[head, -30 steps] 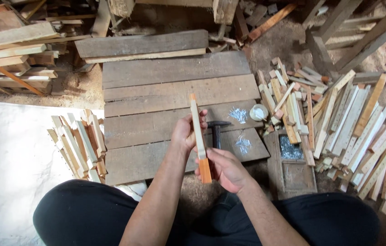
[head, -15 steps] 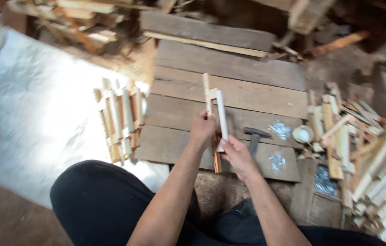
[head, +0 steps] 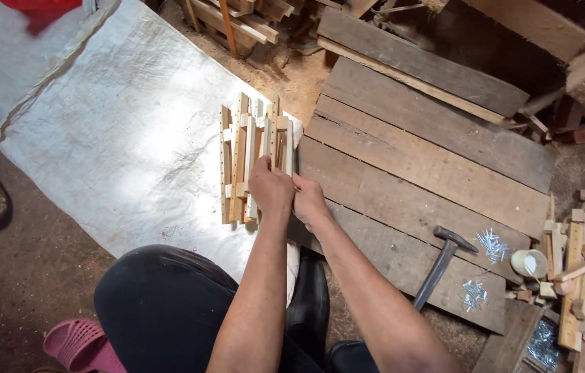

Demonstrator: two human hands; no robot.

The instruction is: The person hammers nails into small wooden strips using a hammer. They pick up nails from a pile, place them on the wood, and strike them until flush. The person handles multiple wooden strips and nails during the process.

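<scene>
surface: plank platform [head: 430, 166], silver sheet [head: 119, 131], dirt floor | both hands [head: 289, 193] closed on wooden strips [head: 254, 159]

Hands and stick gone over to the stack

A second ago both hands held the nailed stick upright over the planks by the hammer [head: 442, 266]. Now the left hand [head: 269, 188] and right hand [head: 308, 202] press it against the pile of joined sticks [head: 251, 155] on the silver sheet [head: 119, 131].

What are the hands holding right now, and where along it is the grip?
Both the left hand and right hand grip a pale nailed wooden strip piece near its lower end, over the stack of similar pieces. The exact finger placement is hidden.
</scene>
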